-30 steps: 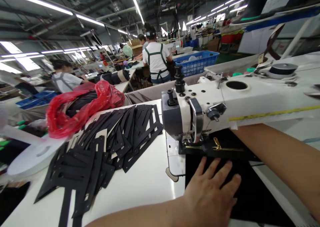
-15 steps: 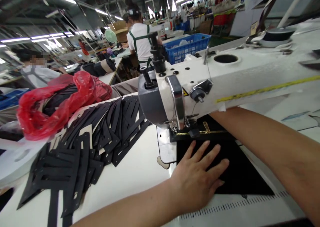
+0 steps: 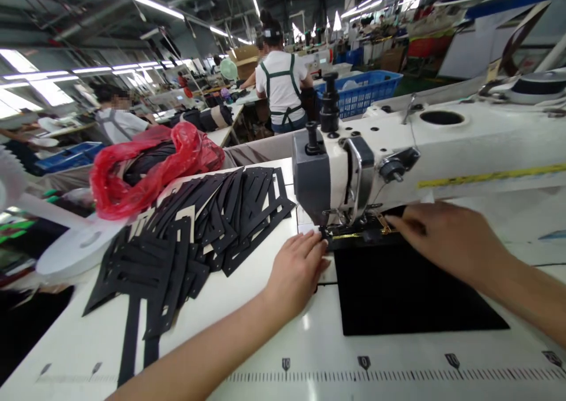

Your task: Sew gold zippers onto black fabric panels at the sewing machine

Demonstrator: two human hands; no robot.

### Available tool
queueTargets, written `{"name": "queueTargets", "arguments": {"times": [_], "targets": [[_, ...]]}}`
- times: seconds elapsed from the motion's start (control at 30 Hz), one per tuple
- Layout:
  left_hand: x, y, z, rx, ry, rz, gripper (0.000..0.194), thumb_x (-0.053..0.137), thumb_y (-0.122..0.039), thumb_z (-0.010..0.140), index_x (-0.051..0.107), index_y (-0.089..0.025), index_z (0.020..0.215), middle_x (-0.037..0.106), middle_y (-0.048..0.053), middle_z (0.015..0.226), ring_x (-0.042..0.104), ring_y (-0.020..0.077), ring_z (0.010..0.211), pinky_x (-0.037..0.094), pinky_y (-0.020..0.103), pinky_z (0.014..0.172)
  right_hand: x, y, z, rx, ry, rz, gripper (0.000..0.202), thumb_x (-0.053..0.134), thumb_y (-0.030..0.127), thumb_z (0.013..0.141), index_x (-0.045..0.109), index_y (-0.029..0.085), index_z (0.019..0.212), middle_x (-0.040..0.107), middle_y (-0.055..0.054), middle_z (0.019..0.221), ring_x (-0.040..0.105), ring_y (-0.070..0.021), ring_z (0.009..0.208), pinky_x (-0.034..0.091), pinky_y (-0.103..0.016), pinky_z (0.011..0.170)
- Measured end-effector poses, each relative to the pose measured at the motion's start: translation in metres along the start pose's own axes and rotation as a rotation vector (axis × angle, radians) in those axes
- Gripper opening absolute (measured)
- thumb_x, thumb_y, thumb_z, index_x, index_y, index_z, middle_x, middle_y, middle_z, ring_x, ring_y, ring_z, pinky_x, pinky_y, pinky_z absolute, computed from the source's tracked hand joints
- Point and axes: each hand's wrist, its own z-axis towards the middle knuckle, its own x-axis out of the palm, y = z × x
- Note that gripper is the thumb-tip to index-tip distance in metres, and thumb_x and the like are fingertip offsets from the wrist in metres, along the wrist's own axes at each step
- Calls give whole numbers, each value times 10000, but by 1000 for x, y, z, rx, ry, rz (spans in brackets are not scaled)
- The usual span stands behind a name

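Note:
A black panel (image 3: 415, 295) lies flat under the head of a white sewing machine (image 3: 486, 153). Along its upper edge runs a gold-toothed zipper (image 3: 348, 236), passing by the presser foot. My left hand (image 3: 295, 271) is closed at the zipper's left end, its fingertips pressed together on the black edge there. On the other side of the needle, my right hand (image 3: 455, 242) pinches the gold zipper pull (image 3: 385, 223) between thumb and forefinger. Part of the zipper behind the right hand is hidden.
Many black slotted strips (image 3: 186, 236) are piled on the left of the white table. Behind them sits a red plastic bag (image 3: 108, 183) with dark pieces inside. A ruler scale (image 3: 327, 377) marks the front edge. Blue crate (image 3: 362, 94) and co-workers are beyond.
My left hand has moved left off the panel to the zipper's left end. My right hand has come out from behind the machine arm and taken hold of the zipper pull. The view has shifted left.

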Motion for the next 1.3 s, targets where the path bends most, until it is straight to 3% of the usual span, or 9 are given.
{"name": "queueTargets", "arguments": {"times": [0.03, 0.1, 0.17, 0.33, 0.47, 0.63, 1.1, 1.3], "targets": [[4, 3, 3, 29, 2, 31, 192, 503, -200, 893, 583, -118, 1048, 617, 138, 1117, 572, 253, 1066, 458, 436, 934, 5, 9, -3, -128, 33, -52, 394, 420, 424, 903, 579, 169, 647, 586, -62, 678, 573, -189, 708, 458, -343, 663], [11, 5, 7, 68, 9, 84, 174, 479, -181, 905, 596, -113, 1014, 634, 134, 1092, 590, 238, 1052, 437, 437, 966, 18, 26, -9, -337, 68, -93, 297, 410, 306, 910, 623, 164, 760, 635, -98, 780, 588, -232, 801, 470, -378, 727], [16, 5, 8, 75, 11, 114, 174, 465, -156, 907, 600, -121, 1010, 637, 125, 1095, 590, 227, 1058, 414, 440, 994, 35, 40, -14, -392, 79, -38, 231, 414, 187, 889, 630, 130, 946, 650, -131, 949, 581, -254, 941, 466, -404, 836], [18, 9, 7, 123, -55, -13, 174, 467, -156, 904, 618, -125, 985, 669, 96, 1032, 616, 203, 1006, 470, 379, 941, 58, 52, -16, -332, 159, -21, 282, 399, 115, 870, 601, 75, 1062, 623, -159, 1093, 566, -254, 1034, 458, -399, 915], [19, 10, 8, 134, -102, -69, 176, 470, -164, 903, 638, -136, 946, 681, 86, 984, 634, 202, 948, 518, 353, 866, 58, 56, -15, -320, 147, -35, 275, 411, 96, 862, 606, 68, 1055, 635, -142, 1070, 576, -242, 1006, 474, -367, 896], [20, 7, 5, 55, -95, 59, 167, 494, -183, 895, 654, -156, 934, 651, 118, 1059, 626, 238, 966, 497, 437, 889, 58, 60, -16, -303, 146, -58, 235, 439, 75, 841, 624, 85, 987, 645, -124, 1034, 579, -232, 977, 477, -360, 883], [16, 13, 8, 142, -64, 49, 139, 497, -168, 896, 629, -152, 936, 680, 91, 990, 641, 212, 958, 439, 454, 950, 61, 62, -19, -289, 111, -115, 237, 433, 83, 854, 629, 53, 984, 633, -151, 1060, 583, -242, 971, 489, -354, 820], [15, 18, 9, 178, -36, 41, 163, 465, -189, 914, 623, -173, 952, 678, 73, 991, 640, 197, 957, 432, 449, 960, 62, 68, -18, -290, 116, -178, 256, 431, 68, 845, 627, 17, 1002, 620, -177, 1089, 563, -253, 1020, 470, -355, 873]]}}
